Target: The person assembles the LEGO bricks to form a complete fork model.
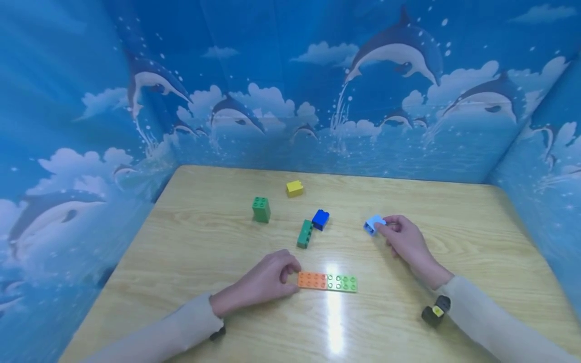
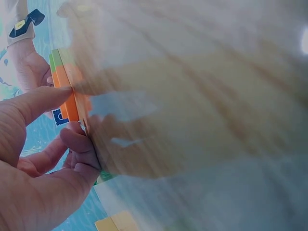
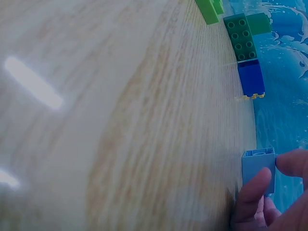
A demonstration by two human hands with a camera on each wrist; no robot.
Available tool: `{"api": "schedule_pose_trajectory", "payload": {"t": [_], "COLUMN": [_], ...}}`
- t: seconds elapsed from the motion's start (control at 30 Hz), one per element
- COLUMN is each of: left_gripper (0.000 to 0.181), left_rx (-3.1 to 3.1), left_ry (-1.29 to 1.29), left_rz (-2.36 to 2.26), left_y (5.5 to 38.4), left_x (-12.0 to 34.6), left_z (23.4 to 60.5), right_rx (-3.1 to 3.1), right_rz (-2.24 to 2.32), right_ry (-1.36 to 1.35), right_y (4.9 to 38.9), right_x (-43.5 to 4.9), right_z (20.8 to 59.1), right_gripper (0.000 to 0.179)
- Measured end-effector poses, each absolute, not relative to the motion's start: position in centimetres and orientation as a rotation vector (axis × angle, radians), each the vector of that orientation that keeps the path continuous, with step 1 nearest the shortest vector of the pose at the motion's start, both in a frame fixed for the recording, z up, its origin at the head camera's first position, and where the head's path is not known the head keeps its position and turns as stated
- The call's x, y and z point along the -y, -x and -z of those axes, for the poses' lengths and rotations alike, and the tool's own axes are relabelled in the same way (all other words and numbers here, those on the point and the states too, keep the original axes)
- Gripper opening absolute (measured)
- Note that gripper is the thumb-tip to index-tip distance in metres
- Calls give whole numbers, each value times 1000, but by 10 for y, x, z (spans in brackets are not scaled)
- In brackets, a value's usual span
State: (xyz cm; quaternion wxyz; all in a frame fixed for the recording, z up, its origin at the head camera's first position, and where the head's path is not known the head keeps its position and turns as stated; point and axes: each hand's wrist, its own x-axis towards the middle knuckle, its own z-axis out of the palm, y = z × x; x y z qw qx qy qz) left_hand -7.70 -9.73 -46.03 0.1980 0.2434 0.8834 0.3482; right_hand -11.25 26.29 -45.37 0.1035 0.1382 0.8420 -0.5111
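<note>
In the head view my left hand [image 1: 270,277] holds the left end of an orange block [image 1: 312,281] between thumb and index finger. End to end with it, a light green block [image 1: 342,283] lies on the table. In the left wrist view the thumb touches the orange block's side [image 2: 72,108]. My right hand [image 1: 407,243] pinches a light blue block [image 1: 373,223] at the right, tilted so its hollow underside shows. Up close in the right wrist view, thumb and fingers sit on both sides of the light blue block [image 3: 257,166].
Beyond the hands lie a dark green block [image 1: 305,234], a blue block [image 1: 320,220] against it, a tall green block [image 1: 261,209] and a yellow block [image 1: 294,189]. Dolphin-print cloth [image 1: 281,121] walls the table's [image 1: 204,201] back and sides.
</note>
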Motion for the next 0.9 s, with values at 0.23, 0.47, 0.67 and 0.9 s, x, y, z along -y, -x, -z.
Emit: {"api": "schedule_pose_trajectory", "payload": {"t": [0.23,0.47,0.67,0.9], "left_gripper": [35,37,37,37], "left_rx": [-2470,-2458,-2451,-2443], "left_ry": [-672,-724,-716,-719], "left_rz": [-974,-984,-995,-993], "left_y": [76,78,78,79], "left_x": [97,99,99,99], "left_z": [459,462,461,460], "right_rx": [-2484,-2473,-2489,-2463], "right_rz": [1491,1450,1502,1628], "right_ry": [-425,-403,-332,-221], "right_y": [114,112,108,109], "right_x": [-260,-260,-261,-264], "right_z": [452,450,451,456], "right_gripper": [61,65,59,44]}}
